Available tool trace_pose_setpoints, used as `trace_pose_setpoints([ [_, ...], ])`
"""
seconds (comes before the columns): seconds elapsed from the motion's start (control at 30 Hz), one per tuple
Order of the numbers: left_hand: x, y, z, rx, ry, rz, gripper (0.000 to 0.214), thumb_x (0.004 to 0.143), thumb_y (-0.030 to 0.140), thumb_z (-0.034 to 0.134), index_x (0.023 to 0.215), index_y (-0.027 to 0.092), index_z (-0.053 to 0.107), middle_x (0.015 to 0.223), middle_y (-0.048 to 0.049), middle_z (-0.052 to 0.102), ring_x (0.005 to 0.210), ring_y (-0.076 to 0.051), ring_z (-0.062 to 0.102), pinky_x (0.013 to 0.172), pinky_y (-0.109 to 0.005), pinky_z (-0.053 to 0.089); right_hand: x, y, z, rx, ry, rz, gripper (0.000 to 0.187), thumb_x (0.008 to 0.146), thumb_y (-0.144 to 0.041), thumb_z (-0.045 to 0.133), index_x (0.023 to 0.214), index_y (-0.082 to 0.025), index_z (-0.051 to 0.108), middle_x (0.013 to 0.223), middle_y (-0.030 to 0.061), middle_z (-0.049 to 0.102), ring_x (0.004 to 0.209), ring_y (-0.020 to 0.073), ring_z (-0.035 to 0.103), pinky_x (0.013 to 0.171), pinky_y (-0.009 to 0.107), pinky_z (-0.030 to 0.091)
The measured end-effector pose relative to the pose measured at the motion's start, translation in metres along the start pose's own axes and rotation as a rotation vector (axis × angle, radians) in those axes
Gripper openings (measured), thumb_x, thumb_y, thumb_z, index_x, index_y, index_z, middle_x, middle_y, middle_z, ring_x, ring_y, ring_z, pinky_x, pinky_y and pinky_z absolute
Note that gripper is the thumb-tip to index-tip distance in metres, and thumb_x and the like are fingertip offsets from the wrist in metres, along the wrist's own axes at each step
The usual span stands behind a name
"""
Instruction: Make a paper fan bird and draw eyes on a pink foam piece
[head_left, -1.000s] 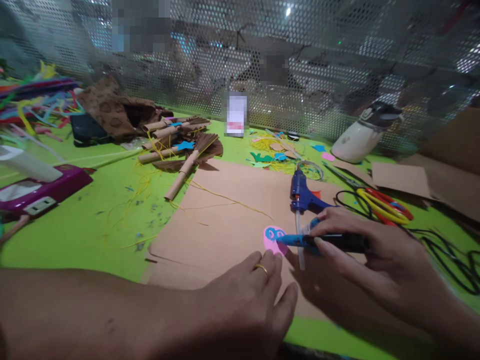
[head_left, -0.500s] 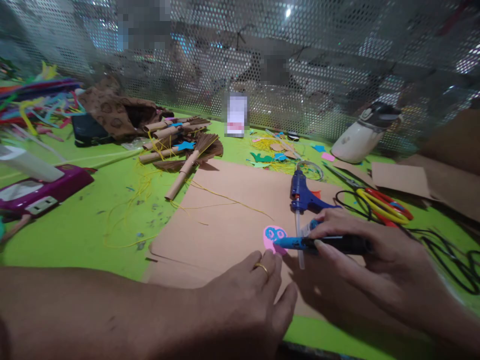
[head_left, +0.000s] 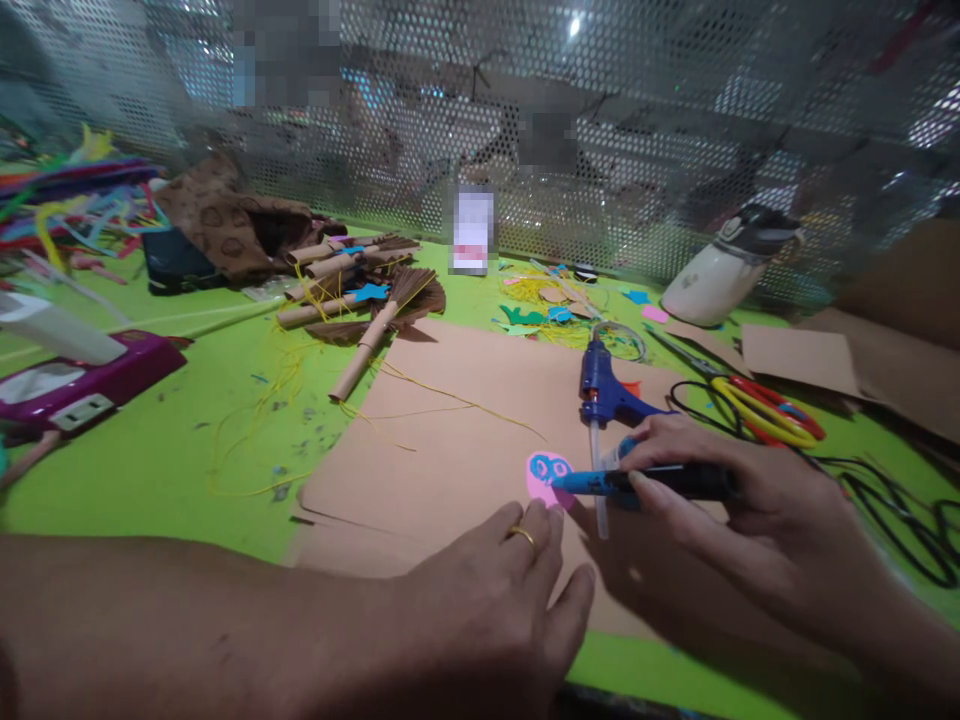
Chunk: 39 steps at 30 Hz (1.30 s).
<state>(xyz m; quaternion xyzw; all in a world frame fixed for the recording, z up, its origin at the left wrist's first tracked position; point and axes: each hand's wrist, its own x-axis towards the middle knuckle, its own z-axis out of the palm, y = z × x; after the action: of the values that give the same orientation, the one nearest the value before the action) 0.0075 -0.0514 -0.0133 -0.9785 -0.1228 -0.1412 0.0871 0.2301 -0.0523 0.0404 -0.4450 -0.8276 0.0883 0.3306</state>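
My right hand [head_left: 780, 520] grips a black-and-blue marker [head_left: 675, 482], held nearly level with its tip pointing left. The tip is on or just over a small rounded pink paper cutout [head_left: 538, 488], which bears two blue rings side by side. My left hand [head_left: 502, 585], with a ring on one finger, lies flat, its fingertips on the cutout's lower edge. Beneath both is a brown cardboard sheet [head_left: 442, 450]. Just past the marker rests a blue glue gun [head_left: 598, 372], its clear glue stick jutting toward me. Another blue piece by my right fingers is partly hidden.
Brown paper brooms with rolled handles [head_left: 367, 350] and yellow string lie behind left. A purple power strip [head_left: 142, 370] sits far left. Scissors [head_left: 757, 405], black cable [head_left: 900, 520] and a white kettle-like jug [head_left: 720, 275] are to the right. A perforated metal screen [head_left: 637, 190] stands behind.
The marker tip has shifted slightly right across the pink cutout, beneath the blue rings. My left hand has stayed in place.
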Motion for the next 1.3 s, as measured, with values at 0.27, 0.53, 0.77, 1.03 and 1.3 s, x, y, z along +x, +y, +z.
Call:
trace_pose_setpoints([
  [0.27, -0.0023, 0.0022, 0.0050, -0.024, 0.012, -0.004, 0.047, 0.094, 0.037, 0.040, 0.120, 0.000, 0.054, 0.113, -0.0309, 0.061, 0.107, -0.038, 0.059, 0.086, -0.049, 0.047, -0.0011, -0.0006, -0.0012, -0.011, 0.024, 0.011, 0.011, 0.084, -0.014, 0.057, 0.083, -0.025, 0.060, 0.080, 0.0015, 0.071, 0.078, 0.0193, 0.070, 0.055, 0.025, 0.050],
  [0.53, -0.0011, 0.0058, 0.0017, -0.031, -0.023, -0.060, 0.044, 0.093, 0.035, 0.043, 0.119, 0.001, 0.055, 0.114, -0.0304, 0.061, 0.110, -0.037, 0.058, 0.091, -0.050, 0.044, -0.0011, -0.0029, 0.0030, 0.062, 0.013, 0.045, 0.013, 0.081, -0.012, 0.057, 0.086, -0.023, 0.063, 0.087, 0.0036, 0.073, 0.081, 0.0191, 0.070, 0.061, 0.026, 0.053],
  [0.77, -0.0028, 0.0039, 0.0073, -0.019, 0.010, -0.011, 0.048, 0.092, 0.037, 0.045, 0.121, 0.001, 0.053, 0.114, -0.0320, 0.061, 0.107, -0.038, 0.060, 0.087, -0.050, 0.047, -0.0001, -0.0004, -0.0004, -0.001, 0.002, -0.001, 0.013, 0.083, -0.012, 0.056, 0.084, -0.025, 0.060, 0.081, 0.0023, 0.071, 0.080, 0.0192, 0.069, 0.056, 0.025, 0.051],
  [1.03, -0.0028, 0.0033, 0.0087, -0.037, 0.003, -0.004, 0.049, 0.093, 0.038, 0.040, 0.122, 0.000, 0.052, 0.113, -0.0312, 0.061, 0.107, -0.038, 0.058, 0.089, -0.052, 0.045, -0.0006, -0.0006, -0.0016, -0.046, 0.039, 0.010, 0.009, 0.084, -0.017, 0.057, 0.087, -0.025, 0.060, 0.085, 0.0009, 0.073, 0.077, 0.0186, 0.070, 0.061, 0.026, 0.053],
  [1.3, -0.0016, 0.0039, 0.0042, -0.048, -0.021, -0.019, 0.047, 0.092, 0.036, 0.044, 0.120, 0.000, 0.053, 0.115, -0.0320, 0.060, 0.109, -0.037, 0.058, 0.089, -0.050, 0.046, -0.0009, 0.0028, 0.0022, -0.010, -0.002, 0.003, 0.014, 0.084, -0.013, 0.057, 0.093, -0.024, 0.061, 0.093, 0.0043, 0.073, 0.086, 0.0192, 0.069, 0.062, 0.025, 0.052],
])
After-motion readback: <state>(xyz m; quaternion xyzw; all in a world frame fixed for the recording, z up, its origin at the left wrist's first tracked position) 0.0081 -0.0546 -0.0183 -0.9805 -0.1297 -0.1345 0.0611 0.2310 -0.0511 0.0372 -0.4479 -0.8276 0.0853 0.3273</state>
